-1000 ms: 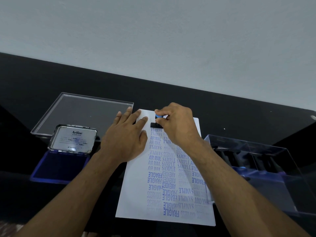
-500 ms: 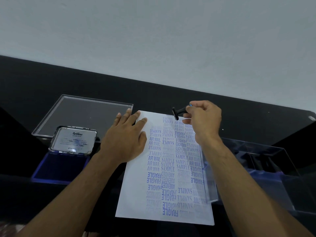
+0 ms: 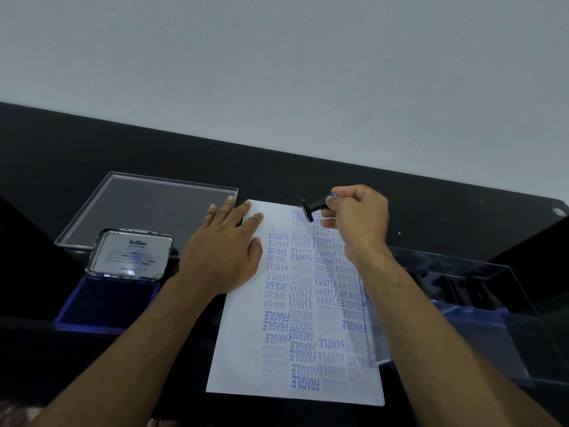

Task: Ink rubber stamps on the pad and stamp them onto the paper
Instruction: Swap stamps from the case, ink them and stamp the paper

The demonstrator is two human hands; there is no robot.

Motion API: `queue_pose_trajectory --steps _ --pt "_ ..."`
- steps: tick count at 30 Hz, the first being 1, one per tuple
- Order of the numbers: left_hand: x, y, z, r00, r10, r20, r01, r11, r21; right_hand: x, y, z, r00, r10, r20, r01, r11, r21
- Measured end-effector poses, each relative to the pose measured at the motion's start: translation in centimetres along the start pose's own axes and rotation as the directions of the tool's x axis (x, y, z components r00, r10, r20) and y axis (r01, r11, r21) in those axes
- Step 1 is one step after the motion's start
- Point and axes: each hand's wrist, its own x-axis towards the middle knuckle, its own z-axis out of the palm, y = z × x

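The right hand (image 3: 358, 220) pinches the stamp (image 3: 314, 208) by its handle, tilted just above the paper's (image 3: 243, 343) top edge, while the ink pad (image 3: 106, 303) lies lower left, beyond the left hand (image 3: 221, 251) pressing flat.

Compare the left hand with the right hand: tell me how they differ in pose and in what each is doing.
The left hand lies flat with straight fingers, pressing on the paper; the right hand is curled, pinching the rubber stamp by its handle. The left hand touches the sheet near its far left corner; the right hand holds the stamp tilted above the far edge, stamp face off the sheet. Both hands are over the paper's far end.
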Motion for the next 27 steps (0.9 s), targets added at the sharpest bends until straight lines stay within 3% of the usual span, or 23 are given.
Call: queue_pose_trajectory --steps 12,21,27 --pt "0.1 0.2 -0.4 1.0 -0.011 0.007 0.011 1.0 -0.002 -0.3 -0.2 0.0 0.998 -0.025 0.064 0.028 0.999 -0.042" --pt "-2.4 -1.1 -4.3 0.995 -0.07 -0.077 0.065 0.995 -0.073 -4.5 -2.2 1.8 0.966 -0.099 0.24 0.108 0.994 -0.021" --pt "-8.4 -4.9 -7.1 0.98 -0.157 -0.125 0.147 0.985 -0.087 -9.9 -3.7 5.2 0.884 -0.201 0.421 0.249 0.966 -0.062"
